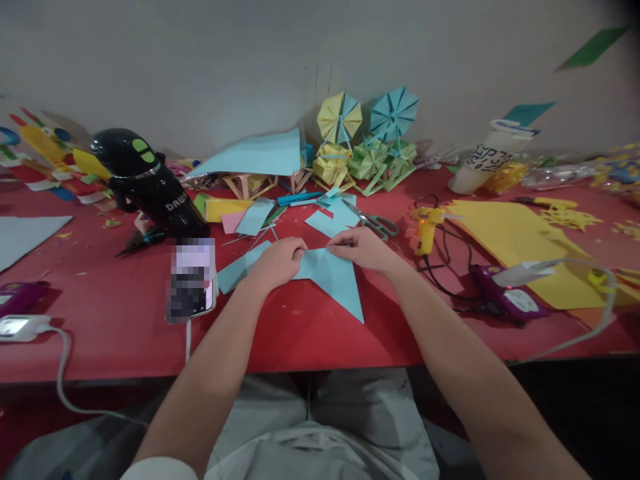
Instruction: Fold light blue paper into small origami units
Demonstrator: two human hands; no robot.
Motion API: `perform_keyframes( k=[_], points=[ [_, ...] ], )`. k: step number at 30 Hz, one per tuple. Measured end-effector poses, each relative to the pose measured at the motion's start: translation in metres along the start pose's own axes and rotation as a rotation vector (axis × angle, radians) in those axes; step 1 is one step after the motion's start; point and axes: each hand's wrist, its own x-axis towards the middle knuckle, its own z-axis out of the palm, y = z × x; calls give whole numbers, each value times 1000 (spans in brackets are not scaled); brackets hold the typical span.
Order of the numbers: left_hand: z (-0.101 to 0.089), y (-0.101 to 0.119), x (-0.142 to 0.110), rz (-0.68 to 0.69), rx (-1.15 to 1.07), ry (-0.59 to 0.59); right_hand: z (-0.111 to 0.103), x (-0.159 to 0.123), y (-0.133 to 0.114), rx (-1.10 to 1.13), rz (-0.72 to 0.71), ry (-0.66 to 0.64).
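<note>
A light blue piece of paper (336, 280) with slanted points lies in front of me on the red table. At its upper left edge, the curled fingers of my left hand (280, 259) grip the paper. My right hand (361, 247) pinches the top edge a little farther right, thumb and forefinger together. Part of the sheet is hidden under my left hand, where more blue paper (245, 267) shows to the left. Just beyond my hands lie blue paper scraps (327, 220) and scissors with dark handles (377, 225).
A black bottle (155, 183) and a phone (193, 280) stand to the left. On the right are a yellow glue gun (427, 230), yellow sheets (500, 233), a purple power strip (510, 297) with cables, and a white cup (487, 160). Folded paper wheels (340, 119) stand by the wall.
</note>
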Motion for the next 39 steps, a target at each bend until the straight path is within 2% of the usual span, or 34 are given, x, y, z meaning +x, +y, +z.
perform_keyframes(
  k=[5, 11, 15, 19, 23, 28, 35, 39],
  points=[
    [5, -1, 1, 21, 35, -9, 6, 1, 5, -80, -36, -59],
    [10, 7, 0, 148, 99, -9, 11, -2, 5, -341, -169, -135],
    [14, 6, 1, 199, 96, -35, 12, -3, 3, -343, -168, -186],
    [13, 6, 1, 184, 34, -28, 14, -2, 0, -329, -169, -191],
    [7, 7, 1, 133, -36, 36, 12, -2, -2, -272, -165, -197],
    [-1, 1, 3, 93, -36, 119, -2, -3, -2, -226, -149, -224],
    [-10, -5, 0, 34, 15, 217, -25, -6, 2, -276, -55, -170],
    [-13, -7, 0, 19, 15, 296, -25, -5, 3, -282, -81, -16]
  ],
)
